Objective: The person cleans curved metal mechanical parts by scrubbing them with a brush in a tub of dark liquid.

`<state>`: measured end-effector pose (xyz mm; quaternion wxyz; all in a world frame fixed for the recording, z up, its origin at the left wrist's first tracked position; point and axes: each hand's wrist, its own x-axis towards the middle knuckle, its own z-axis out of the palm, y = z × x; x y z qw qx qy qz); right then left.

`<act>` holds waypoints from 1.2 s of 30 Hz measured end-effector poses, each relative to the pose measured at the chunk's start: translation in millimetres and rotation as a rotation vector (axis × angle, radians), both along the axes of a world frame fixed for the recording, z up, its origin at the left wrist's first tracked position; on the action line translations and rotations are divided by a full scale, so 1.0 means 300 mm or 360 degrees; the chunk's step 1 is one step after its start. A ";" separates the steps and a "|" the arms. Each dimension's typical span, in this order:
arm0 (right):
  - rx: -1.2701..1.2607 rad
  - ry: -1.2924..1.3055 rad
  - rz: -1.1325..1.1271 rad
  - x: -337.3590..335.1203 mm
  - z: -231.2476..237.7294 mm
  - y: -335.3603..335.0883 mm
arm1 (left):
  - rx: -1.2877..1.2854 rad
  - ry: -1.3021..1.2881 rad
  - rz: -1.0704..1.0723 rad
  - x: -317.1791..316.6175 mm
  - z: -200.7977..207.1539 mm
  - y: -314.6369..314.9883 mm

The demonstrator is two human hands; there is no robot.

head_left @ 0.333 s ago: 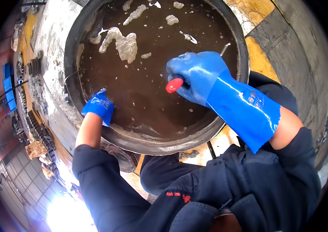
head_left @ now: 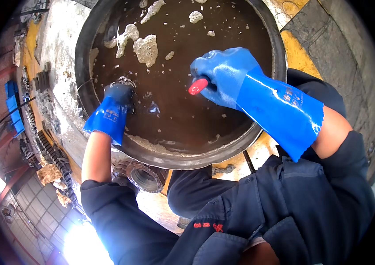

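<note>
A wide round black basin (head_left: pixel 187 163) holds murky brown liquid (head_left: pixel 183 128) with patches of pale foam (head_left: pixel 145 50). My right hand (head_left: pixel 223 77), in a long blue rubber glove, is closed around a red-ended handle (head_left: pixel 198 86) above the liquid on the right. The rest of that tool is out of sight, so I cannot tell its kind. My left hand (head_left: pixel 114 104), in a matching blue glove, reaches over the near left rim. Its fingers are dipped at the surface and look dark and wet; whether they hold anything is hidden.
A ring-shaped metal part (head_left: pixel 146 176) lies just below the basin's near left rim. Chain-like dark metal parts (head_left: pixel 50 150) and a blue object (head_left: pixel 14 108) are at the far left. My knee (head_left: pixel 196 190) is close to the basin's near side.
My left hand has risen partly out of the liquid and moved farther into the basin, so more glove shows. My right hand has shifted slightly away from me, still gripping the red-ended handle. Foam has drifted apart.
</note>
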<state>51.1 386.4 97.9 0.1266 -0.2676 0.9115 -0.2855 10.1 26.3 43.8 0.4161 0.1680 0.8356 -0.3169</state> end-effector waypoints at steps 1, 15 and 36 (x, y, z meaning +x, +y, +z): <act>-0.0009 0.0011 -0.0024 0.002 -0.002 0.005 | -0.0010 -0.0053 0.0086 -0.021 0.077 0.058; 0.0246 -0.0291 0.0075 -0.047 0.123 -0.011 | 0.0985 -0.0129 0.0979 0.066 0.126 0.003; 0.0172 -0.0414 -0.0037 -0.089 0.216 0.060 | 0.0250 0.0629 0.0841 0.375 0.092 0.502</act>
